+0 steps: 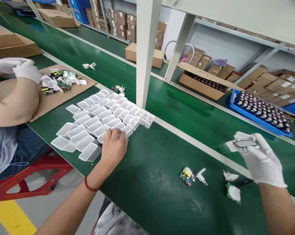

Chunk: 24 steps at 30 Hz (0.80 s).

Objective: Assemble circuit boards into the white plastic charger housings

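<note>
Gloves of white cloth cover a co-worker's hands [17, 68] at the far left, held together above a flat brown cardboard sheet [54, 99]. On that sheet lies a heap of small green circuit boards [61, 81] mixed with white bits.

Just right of the sheet, on the long green table [149, 169], stands a packed cluster of open white plastic casings [100, 117], mostly in neat rows, a few loose and tipped at the near-left edge. The person's bare left hand [113, 147], with a red cord bracelet [90, 186] on the wrist, rests palm down at the near edge of the cluster. Its fingers curl onto 1 casing, though I cannot tell if they grip it.

A square white post [144, 52] rises behind the cluster. Further right, a small circuit board with a yellow part [187, 176] lies on the table beside a white plug piece [201, 176].

The right hand [259, 160], in a white glove, is closed around a flat white plastic piece [243, 143], held above the table. Beyond it sits a blue plastic tray [235, 106] filled with dark components.
</note>
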Motion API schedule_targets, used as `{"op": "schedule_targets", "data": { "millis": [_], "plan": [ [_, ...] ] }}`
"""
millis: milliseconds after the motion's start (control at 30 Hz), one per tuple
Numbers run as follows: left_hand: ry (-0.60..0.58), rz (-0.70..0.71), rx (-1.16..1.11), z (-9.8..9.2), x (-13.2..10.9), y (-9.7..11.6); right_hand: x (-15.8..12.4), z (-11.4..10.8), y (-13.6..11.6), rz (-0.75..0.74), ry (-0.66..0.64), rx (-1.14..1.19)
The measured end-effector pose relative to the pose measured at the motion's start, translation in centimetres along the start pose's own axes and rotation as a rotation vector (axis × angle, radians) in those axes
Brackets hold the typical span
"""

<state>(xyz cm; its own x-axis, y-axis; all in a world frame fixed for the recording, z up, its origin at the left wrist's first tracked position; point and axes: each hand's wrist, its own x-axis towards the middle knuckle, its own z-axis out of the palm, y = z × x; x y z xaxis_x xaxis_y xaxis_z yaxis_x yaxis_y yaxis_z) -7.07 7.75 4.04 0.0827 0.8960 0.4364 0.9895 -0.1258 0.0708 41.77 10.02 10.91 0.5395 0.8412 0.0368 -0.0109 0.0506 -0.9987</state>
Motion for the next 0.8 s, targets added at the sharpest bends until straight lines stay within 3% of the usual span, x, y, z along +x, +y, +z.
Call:
{"op": "schedule_targets", "data": {
  "millis": [67,167,300,400,533,600,667,800],
  "plan": [
    [-0.006,0.007,-0.012,0.2,0.3,0.2,-3.4,2.1,-0.3,0.032,-0.166,0.062],
    [-0.022,0.038,-0.042,-0.3,-0.6,1.4,-8.7,4.9,0.0,0.009,-0.316,0.086],
    [-0.123,0.173,-0.245,-1.5,-3.7,4.3,-14.5,8.2,1.1,0.119,-0.554,0.151],
    [-0.275,0.209,-0.48,-2.3,-6.5,6.2,-17.3,10.6,1.8,0.181,-0.675,0.192],
    [-0.564,0.141,-0.805,-3.2,-8.7,6.8,-19.2,12.4,3.2,0.164,-0.782,0.199],
    [-0.652,0.103,-0.893,-3.1,-8.8,6.7,-19.4,12.6,3.9,0.125,-0.824,0.176],
    [-0.663,0.128,-0.919,-2.6,-8.5,6.9,-19.4,12.6,4.3,0.084,-0.856,0.154],
    [-0.579,0.21,-0.94,-1.1,-7.7,7.9,-19.1,12.4,4.4,0.02,-0.846,0.083]
  ]
}}
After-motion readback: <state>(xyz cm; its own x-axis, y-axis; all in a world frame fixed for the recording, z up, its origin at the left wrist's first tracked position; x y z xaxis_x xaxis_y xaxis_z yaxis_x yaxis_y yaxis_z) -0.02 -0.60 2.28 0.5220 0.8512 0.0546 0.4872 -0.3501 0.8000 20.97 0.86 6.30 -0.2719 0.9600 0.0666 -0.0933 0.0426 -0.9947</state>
